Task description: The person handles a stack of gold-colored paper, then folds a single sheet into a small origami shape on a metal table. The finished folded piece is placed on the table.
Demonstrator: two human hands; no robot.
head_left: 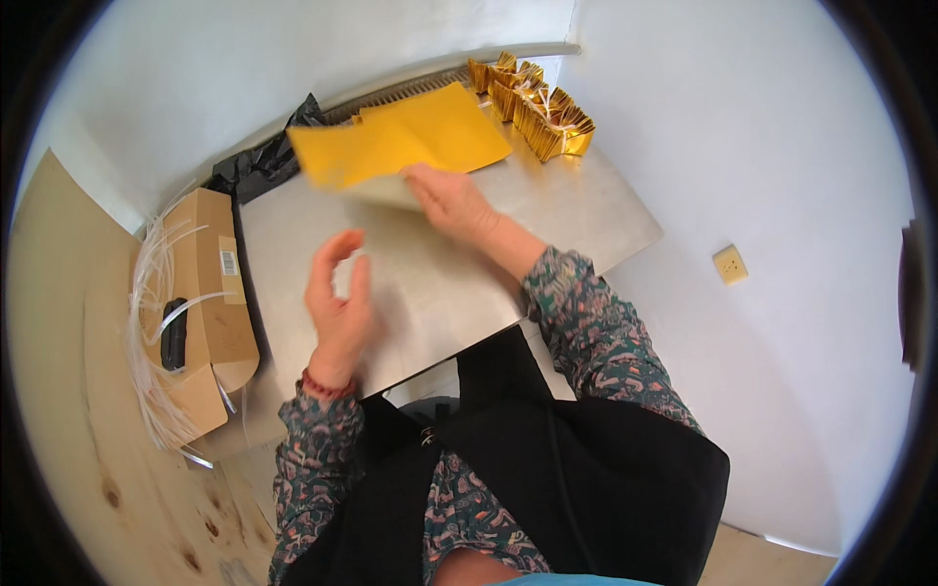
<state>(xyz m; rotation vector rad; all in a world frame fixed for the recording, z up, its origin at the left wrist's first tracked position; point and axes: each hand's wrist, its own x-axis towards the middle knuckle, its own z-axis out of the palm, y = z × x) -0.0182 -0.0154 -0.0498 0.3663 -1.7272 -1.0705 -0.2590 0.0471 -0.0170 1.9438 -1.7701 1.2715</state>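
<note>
One yellow sheet (401,142) is hanging pinched by its near edge in the right hand (451,200), fingers closing on it, above the metal table (586,210). Left hand (337,293) is hovering open, holding nothing. Gripped so narrowly, the sheet is probably sagging and could slip or crease against the gold packets (537,107) beyond the fingertips.

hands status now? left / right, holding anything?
Left hand: open, empty, raised above the metal table.
Right hand: closed on the yellow sheets.
</note>
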